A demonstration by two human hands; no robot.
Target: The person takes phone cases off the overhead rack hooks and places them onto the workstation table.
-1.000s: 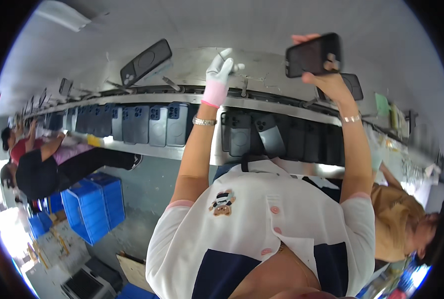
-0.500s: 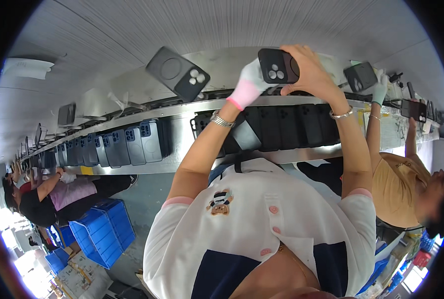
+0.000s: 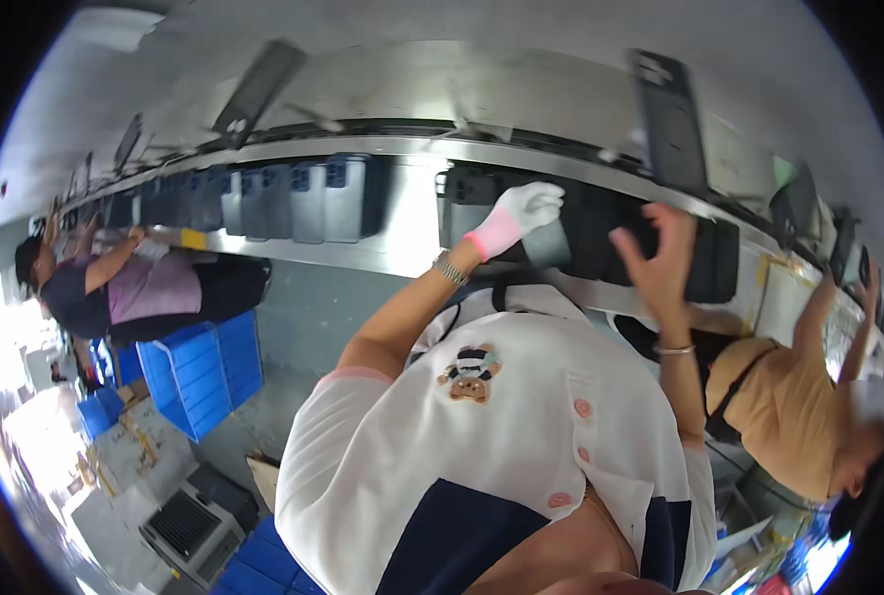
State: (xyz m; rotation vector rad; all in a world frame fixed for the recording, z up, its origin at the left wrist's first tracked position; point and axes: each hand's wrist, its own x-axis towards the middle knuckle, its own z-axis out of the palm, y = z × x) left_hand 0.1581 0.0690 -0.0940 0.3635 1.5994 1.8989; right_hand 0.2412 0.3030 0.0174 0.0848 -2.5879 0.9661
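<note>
My left hand (image 3: 526, 210), in a white glove with a pink cuff, reaches to the long conveyor (image 3: 402, 248), fingers curled over a grey phone case (image 3: 553, 248). My bare right hand (image 3: 658, 260) is spread open beside it, palm against a row of dark phone cases (image 3: 720, 263) on the belt, holding nothing. Both wrists wear bracelets. My white shirt with pink buttons fills the lower middle.
A row of grey-blue phone cases (image 3: 303, 198) lines the belt to the left. Dark cases (image 3: 670, 119) stand along the far rail. A seated co-worker (image 3: 134, 288) is at the left, another in a tan top (image 3: 789, 397) at the right. Blue crates (image 3: 204, 367) and a grey box (image 3: 189, 526) sit nearby.
My right hand held a dark phone case up a second ago; now it is down at the belt, open and empty. My left hand dropped onto the belt too. The view has swung.
</note>
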